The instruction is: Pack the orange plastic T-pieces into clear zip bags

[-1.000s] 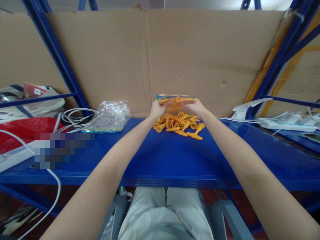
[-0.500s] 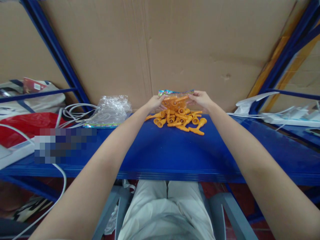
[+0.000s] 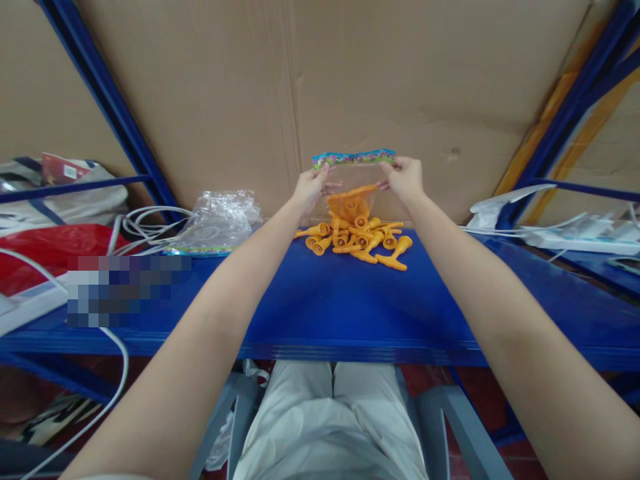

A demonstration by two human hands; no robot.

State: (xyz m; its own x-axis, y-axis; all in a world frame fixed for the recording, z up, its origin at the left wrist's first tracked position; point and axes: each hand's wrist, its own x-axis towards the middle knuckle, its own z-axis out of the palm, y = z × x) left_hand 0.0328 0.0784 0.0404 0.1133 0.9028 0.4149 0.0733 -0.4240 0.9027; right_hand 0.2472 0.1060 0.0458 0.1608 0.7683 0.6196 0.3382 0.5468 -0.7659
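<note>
Between my hands hangs a clear plastic bag (image 3: 354,175) with a blue, patterned top strip, stretched wide and upright. Orange plastic pieces show through its lower part. My left hand (image 3: 311,187) pinches the bag's left side below the strip, and my right hand (image 3: 403,179) pinches the right side; both are closed. Just under and in front of the bag, several orange plastic pieces (image 3: 363,241) with cup-like ends and thin stems lie in a loose pile on the blue table (image 3: 360,313). What kind of thing they are I cannot make out.
Crumpled clear plastic bags (image 3: 220,220) lie left of the pile, beside white cables (image 3: 150,220) and a red bag (image 3: 60,250). A cardboard wall (image 3: 380,87) stands behind. A white power strip (image 3: 570,237) is at right; blue posts (image 3: 107,100) rise at the sides.
Both hands have risen slightly, lifting the bag's top strip and pulling the bag upright and taut. The orange pieces inside sit lower in it. The pile on the table has not moved.
</note>
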